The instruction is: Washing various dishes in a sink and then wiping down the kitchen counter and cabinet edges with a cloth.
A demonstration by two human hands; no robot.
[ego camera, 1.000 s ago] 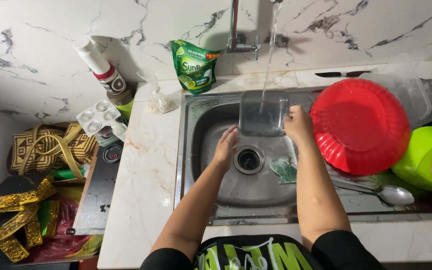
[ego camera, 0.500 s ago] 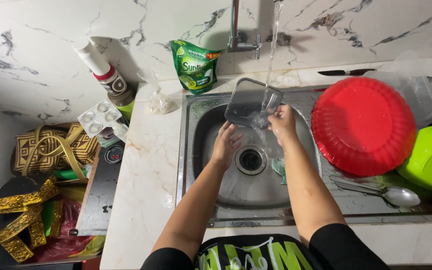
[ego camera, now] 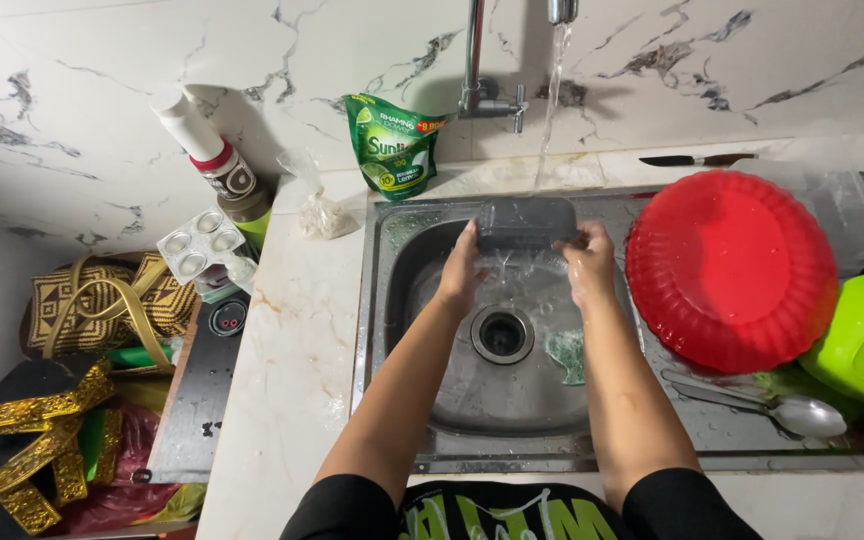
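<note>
Clear container — both hands, under tap water

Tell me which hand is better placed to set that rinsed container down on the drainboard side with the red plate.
Right, probably. The right hand grips the end of the clear container nearest the red plate. The left hand holds the far end and would have to cross over the sink.

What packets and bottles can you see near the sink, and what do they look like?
Green pouch: soft refill bag leaning on the wall behind the sink, green with yellow.
Bottle: tilted at the counter's left, white top, red band, dark label.
Blister pack: silvery square, round pockets, beside the bottle.
Clear bag: small, knotted, on the counter.
</note>
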